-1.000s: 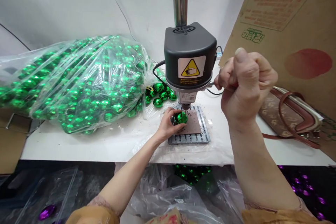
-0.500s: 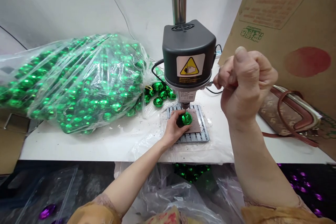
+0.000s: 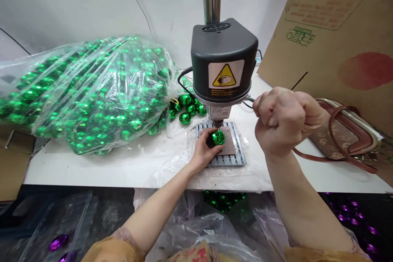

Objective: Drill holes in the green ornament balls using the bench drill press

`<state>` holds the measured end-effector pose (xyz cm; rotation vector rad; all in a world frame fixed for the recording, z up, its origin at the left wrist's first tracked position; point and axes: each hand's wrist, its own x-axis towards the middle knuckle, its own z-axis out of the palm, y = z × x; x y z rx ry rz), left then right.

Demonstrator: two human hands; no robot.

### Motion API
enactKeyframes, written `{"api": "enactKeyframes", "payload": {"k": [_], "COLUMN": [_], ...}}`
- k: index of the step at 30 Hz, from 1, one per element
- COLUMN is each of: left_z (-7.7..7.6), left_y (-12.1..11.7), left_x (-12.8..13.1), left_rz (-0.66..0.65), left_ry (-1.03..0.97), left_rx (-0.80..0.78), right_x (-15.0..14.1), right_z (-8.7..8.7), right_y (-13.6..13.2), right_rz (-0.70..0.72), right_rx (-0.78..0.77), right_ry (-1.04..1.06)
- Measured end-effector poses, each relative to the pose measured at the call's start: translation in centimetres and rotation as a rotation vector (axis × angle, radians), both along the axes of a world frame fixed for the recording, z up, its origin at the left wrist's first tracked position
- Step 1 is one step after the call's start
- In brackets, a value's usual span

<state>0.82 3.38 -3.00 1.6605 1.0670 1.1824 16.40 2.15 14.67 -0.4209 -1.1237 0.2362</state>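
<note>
My left hand [image 3: 202, 151] pinches a shiny green faceted ball [image 3: 219, 136] between thumb and fingers. The ball rests on a brown pad [image 3: 231, 148] over the slotted metal base [image 3: 241, 159]. Directly above it is the chuck [image 3: 217, 123] of a small black drill press [image 3: 223, 49], its bit reaching down to the top of the ball. On the press's right side, my right hand [image 3: 284, 118] is closed in a fist around the feed lever [image 3: 250, 99]; most of the lever is hidden by the fingers.
A large clear bag [image 3: 107, 98] of green balls lies on the left, with several loose green balls [image 3: 184, 118] beside the press. A patterned handbag [image 3: 340, 131] leans by a cardboard sheet [image 3: 340, 20]. Below the table edge are plastic bags [image 3: 215, 229] and purple balls [image 3: 353, 213].
My right hand has moved down with the lever, and a thin dark rod now shows behind it. My left hand and the ball stay in place. The view has shifted slightly.
</note>
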Motion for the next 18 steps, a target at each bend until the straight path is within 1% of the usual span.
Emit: {"api": "enactKeyframes", "payload": {"k": [5,11,15,18], "left_z": [0.0,-0.1,-0.1,-0.1], "left_y": [-0.1,-0.1,-0.1,-0.2], "left_x": [0.0,-0.1,-0.2,-0.2], "left_rz": [0.003,0.003,-0.009,-0.011], "left_ry": [0.019,0.032,0.026,0.022], "left_rx": [-0.009,-0.008,-0.004,0.002], "right_x": [0.2,0.5,0.6,0.4], "right_z": [-1.3,-2.4,-3.6,-4.0], "right_y": [0.2,0.5,0.7,0.5], "right_rz": [0.040,0.026,-0.006,-0.021], "right_rx": [0.104,0.205,0.263,0.267], "right_ry": [-0.006,-0.067,-0.096,-0.094]}}
